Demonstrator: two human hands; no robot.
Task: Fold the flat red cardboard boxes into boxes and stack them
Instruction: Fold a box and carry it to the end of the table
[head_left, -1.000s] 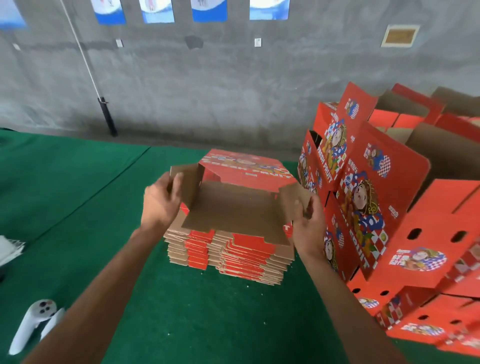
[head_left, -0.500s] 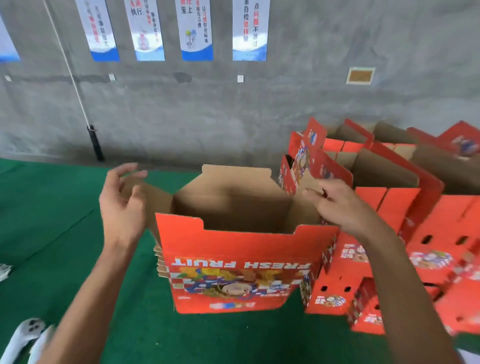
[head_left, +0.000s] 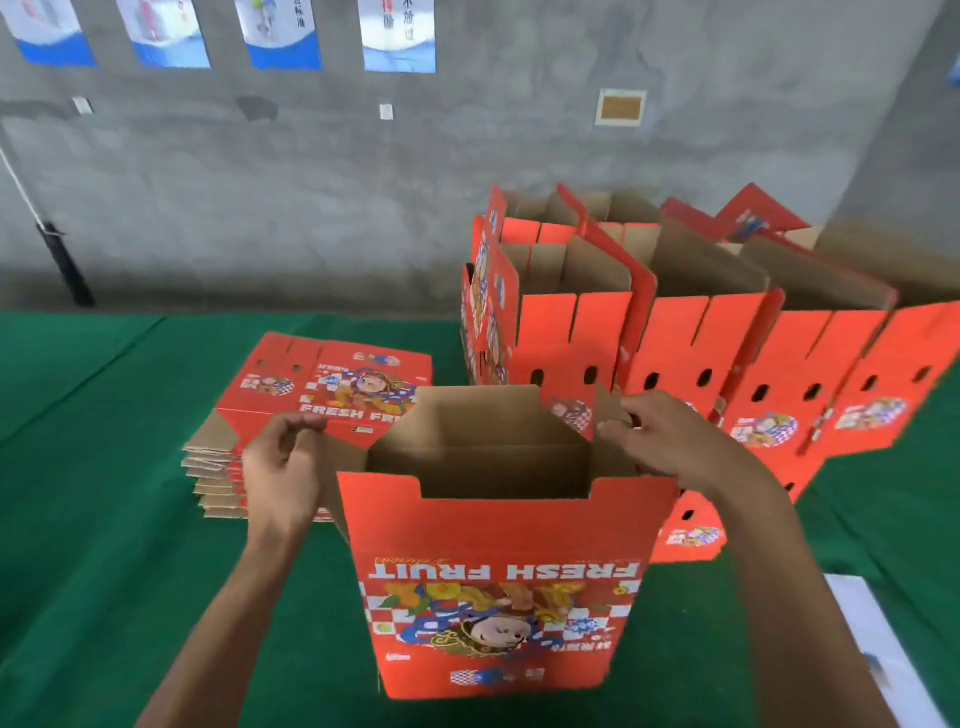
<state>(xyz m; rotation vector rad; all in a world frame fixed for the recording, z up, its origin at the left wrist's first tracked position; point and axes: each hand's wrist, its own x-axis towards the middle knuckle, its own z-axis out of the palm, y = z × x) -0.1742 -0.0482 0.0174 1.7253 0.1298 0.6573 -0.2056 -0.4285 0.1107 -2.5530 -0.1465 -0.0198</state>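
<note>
Centre frame, the opened red box (head_left: 498, 587) stands upside down on the green mat (head_left: 104, 519). The left hand (head_left: 283, 467) and right hand (head_left: 657, 434) each pinch an end flap, seemingly to fold the bottom shut. Flat boxes (head_left: 322, 384) wait behind; folded boxes (head_left: 701, 332) are stacked upper right.

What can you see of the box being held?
The box is red printed cardboard, brown inside, and stands opened up in front of the flat stack. FRESH FRUIT and a cartoon figure read upside down on its near panel. Its open end faces up, flaps unfolded. The left hand and right hand grip its side flaps.
</note>
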